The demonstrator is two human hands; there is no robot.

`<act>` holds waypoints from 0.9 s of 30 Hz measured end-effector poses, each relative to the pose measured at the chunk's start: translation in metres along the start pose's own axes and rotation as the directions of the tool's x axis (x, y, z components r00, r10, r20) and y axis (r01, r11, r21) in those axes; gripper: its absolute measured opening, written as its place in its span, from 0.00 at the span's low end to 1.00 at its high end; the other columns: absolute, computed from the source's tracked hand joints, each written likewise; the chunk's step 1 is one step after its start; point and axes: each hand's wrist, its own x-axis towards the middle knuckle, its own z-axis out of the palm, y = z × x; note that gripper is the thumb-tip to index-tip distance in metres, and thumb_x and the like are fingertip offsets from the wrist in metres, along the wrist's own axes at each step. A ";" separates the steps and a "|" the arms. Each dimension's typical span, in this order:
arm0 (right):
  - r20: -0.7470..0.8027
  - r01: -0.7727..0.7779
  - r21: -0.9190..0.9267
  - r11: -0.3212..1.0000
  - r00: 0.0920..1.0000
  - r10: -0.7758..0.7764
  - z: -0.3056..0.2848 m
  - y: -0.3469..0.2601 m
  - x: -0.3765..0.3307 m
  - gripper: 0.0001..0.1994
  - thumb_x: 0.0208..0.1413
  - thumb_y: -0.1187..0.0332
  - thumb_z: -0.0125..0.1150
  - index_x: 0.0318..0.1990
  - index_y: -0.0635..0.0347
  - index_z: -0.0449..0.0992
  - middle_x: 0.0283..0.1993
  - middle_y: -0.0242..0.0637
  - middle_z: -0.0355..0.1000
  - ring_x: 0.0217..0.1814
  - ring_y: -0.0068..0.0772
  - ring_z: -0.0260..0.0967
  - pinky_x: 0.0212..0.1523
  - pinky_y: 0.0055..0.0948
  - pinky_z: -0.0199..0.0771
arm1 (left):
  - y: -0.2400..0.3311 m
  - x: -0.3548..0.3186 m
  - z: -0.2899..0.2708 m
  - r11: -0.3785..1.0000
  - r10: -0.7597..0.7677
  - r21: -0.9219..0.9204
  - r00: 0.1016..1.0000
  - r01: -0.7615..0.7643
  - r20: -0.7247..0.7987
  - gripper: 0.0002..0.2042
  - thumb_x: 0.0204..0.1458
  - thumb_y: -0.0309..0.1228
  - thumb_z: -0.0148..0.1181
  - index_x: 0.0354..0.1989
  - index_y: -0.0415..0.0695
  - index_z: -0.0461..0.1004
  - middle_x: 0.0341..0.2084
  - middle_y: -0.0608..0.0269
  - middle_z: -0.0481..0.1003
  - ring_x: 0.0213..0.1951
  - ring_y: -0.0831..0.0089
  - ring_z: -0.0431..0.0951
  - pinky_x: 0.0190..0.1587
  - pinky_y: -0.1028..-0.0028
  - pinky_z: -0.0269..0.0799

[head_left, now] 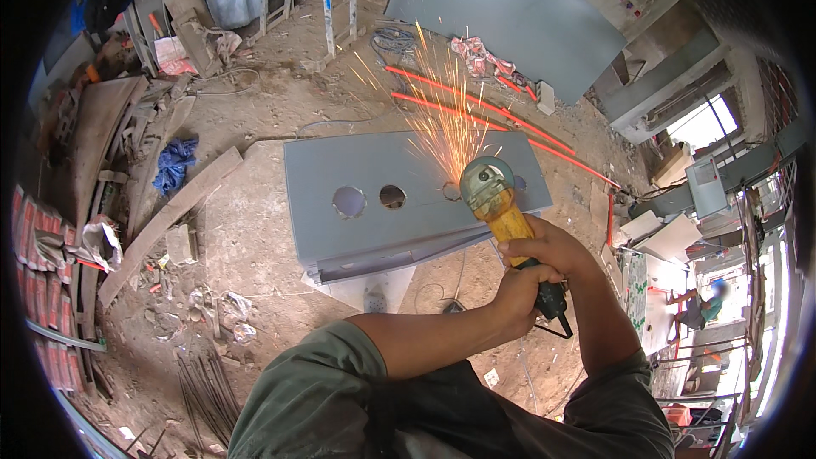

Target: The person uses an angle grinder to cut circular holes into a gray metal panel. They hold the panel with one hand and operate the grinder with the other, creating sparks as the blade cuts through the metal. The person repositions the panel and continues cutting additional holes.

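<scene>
Grinder held in both your hands, right hand and left hand clenched around its yellow body, long axis running up-left from your fingers to the disc sparking on the grey panel beside two round holes.

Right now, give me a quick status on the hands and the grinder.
Both hands, left hand and right hand, clamped on yellow angle grinder. Disc cutting a third hole in grey metal panel, sparks flying away. Nothing blocking.

One head-worn fisheye view looks steeply down, close over the hands.
</scene>
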 end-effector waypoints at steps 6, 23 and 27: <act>-0.008 -0.010 0.005 1.000 1.000 0.010 0.002 -0.003 -0.001 0.24 0.59 0.64 0.72 0.59 0.65 0.72 0.40 0.36 0.77 0.41 0.28 0.76 0.45 0.28 0.76 | 0.004 -0.003 0.002 1.000 -0.024 0.011 0.999 0.025 -0.029 0.12 0.55 0.23 0.60 0.48 0.38 0.72 0.38 0.56 0.76 0.42 0.61 0.81 0.48 0.53 0.83; -0.001 0.009 -0.048 0.999 1.000 -0.009 -0.005 0.006 0.004 0.23 0.60 0.66 0.71 0.60 0.63 0.71 0.41 0.35 0.75 0.42 0.28 0.76 0.45 0.30 0.77 | 0.007 -0.012 0.009 0.999 -0.045 -0.020 0.999 0.045 -0.004 0.12 0.54 0.23 0.60 0.47 0.40 0.73 0.38 0.59 0.76 0.43 0.63 0.81 0.48 0.56 0.82; -0.118 0.212 0.143 0.967 0.974 -0.196 0.011 -0.004 -0.027 0.26 0.59 0.63 0.73 0.59 0.66 0.72 0.44 0.38 0.77 0.47 0.28 0.77 0.49 0.30 0.77 | 0.012 -0.012 0.011 0.956 0.118 0.267 0.993 -0.121 0.029 0.13 0.50 0.20 0.63 0.45 0.38 0.75 0.34 0.58 0.78 0.38 0.66 0.82 0.42 0.66 0.80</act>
